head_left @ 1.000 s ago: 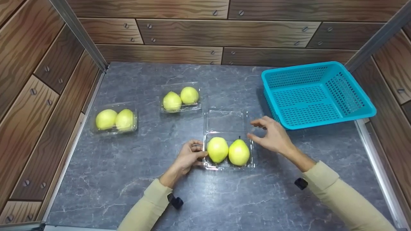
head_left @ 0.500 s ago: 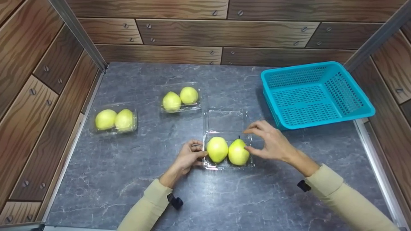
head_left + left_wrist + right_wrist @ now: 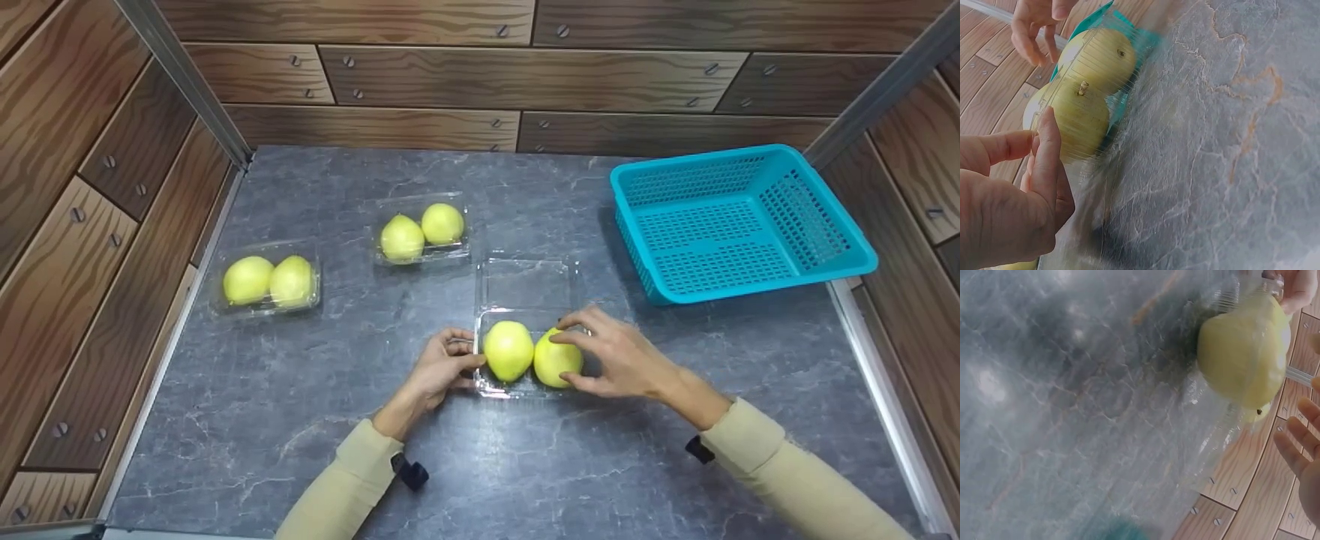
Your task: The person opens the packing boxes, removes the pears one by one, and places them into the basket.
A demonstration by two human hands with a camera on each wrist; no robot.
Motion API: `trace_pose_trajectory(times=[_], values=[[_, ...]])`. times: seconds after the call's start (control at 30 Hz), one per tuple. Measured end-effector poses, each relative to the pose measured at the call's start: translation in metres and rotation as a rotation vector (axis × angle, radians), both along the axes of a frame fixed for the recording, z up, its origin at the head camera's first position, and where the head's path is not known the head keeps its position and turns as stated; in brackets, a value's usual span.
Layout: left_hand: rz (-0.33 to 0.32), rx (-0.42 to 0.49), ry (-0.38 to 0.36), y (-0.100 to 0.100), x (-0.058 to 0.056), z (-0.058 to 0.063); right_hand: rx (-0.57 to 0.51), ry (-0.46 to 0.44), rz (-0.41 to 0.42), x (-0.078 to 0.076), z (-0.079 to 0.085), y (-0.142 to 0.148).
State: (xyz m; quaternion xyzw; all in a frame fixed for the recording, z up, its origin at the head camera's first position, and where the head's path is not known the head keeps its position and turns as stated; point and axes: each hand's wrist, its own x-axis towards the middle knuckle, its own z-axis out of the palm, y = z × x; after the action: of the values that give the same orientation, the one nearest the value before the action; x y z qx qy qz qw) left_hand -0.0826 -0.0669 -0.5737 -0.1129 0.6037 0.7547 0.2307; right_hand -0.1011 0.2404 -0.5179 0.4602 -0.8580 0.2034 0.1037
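A clear plastic clamshell container point(image 3: 517, 391) lies with its lid point(image 3: 529, 283) folded back, away from the person. Two yellow-green pears sit side by side in it: a left pear point(image 3: 508, 351) and a right pear point(image 3: 553, 364). My left hand point(image 3: 437, 369) pinches the container's left rim between thumb and fingers, as the left wrist view point(image 3: 1022, 191) shows. Above the right pear hovers my right hand point(image 3: 622, 358), its fingers spread and bent over the fruit. In the right wrist view, its fingers point(image 3: 1299, 441) appear apart from the pear.
Two more clear containers, a far one point(image 3: 421, 255) and a left one point(image 3: 262, 309), each hold two pears. A turquoise perforated basket point(image 3: 765, 289) stands at the back right. Wood-patterned walls point(image 3: 525, 75) enclose the grey marbled table point(image 3: 300, 420).
My right hand has moved left and toward the person, from beside the container to over the right pear. My left hand, the container and the pears have stayed in place.
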Motion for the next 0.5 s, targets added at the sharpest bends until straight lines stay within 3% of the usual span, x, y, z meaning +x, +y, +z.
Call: trace_pose_trajectory(times=[0.5], values=[[0.003,0.006,-0.004,0.0,0.0,0.001,0.024,0.0,0.021,0.008,-0.021,-0.002]])
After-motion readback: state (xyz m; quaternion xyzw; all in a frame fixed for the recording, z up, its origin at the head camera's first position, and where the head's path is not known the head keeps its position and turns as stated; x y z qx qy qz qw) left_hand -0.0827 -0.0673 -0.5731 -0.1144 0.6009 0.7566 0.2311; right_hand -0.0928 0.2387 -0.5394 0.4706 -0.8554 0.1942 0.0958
